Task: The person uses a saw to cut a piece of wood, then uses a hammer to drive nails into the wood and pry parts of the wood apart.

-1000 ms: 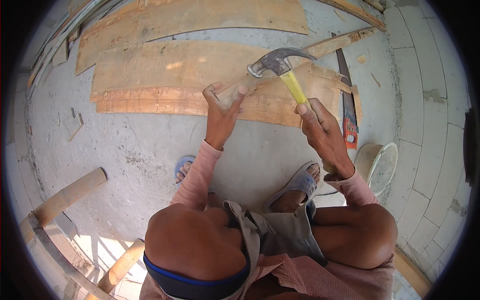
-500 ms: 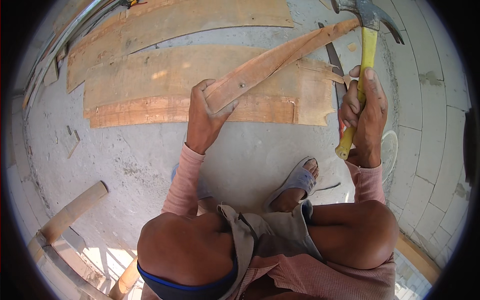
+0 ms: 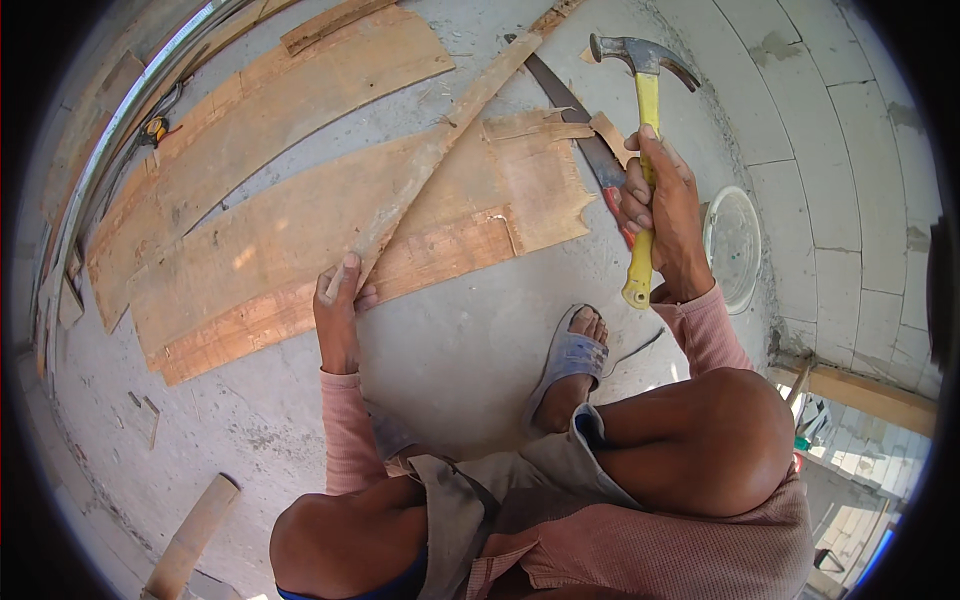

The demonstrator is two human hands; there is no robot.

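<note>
Long thin wooden strip [image 3: 440,150] runs diagonally from the left hand [image 3: 338,305] up and away to the right, its near end pinched in that hand's fingers, thumb on top, hand closed on the strip. The strip lies over a torn plywood sheet [image 3: 300,250] just beyond the left hand, flat on the concrete floor [image 3: 460,350]. A second plywood sheet [image 3: 260,110] lies farther out, beyond and left of that hand.

Right hand [image 3: 662,205] is clenched around the yellow handle of a claw hammer [image 3: 645,120], held raised, metal head up above the hand, handle end sticking out below the fist. Hammer is well apart from the strip's gripped end, off to the right of it.

A handsaw [image 3: 585,140] lies on the floor just behind the right hand, its blade partly hidden by the fingers. A round white lid [image 3: 735,250] sits just right of the right hand, near the block wall [image 3: 850,150]. A foot in a grey sandal [image 3: 570,360] is on the floor between the two hands, closer to the person. A tape measure [image 3: 152,128] lies far left of the left hand.
</note>
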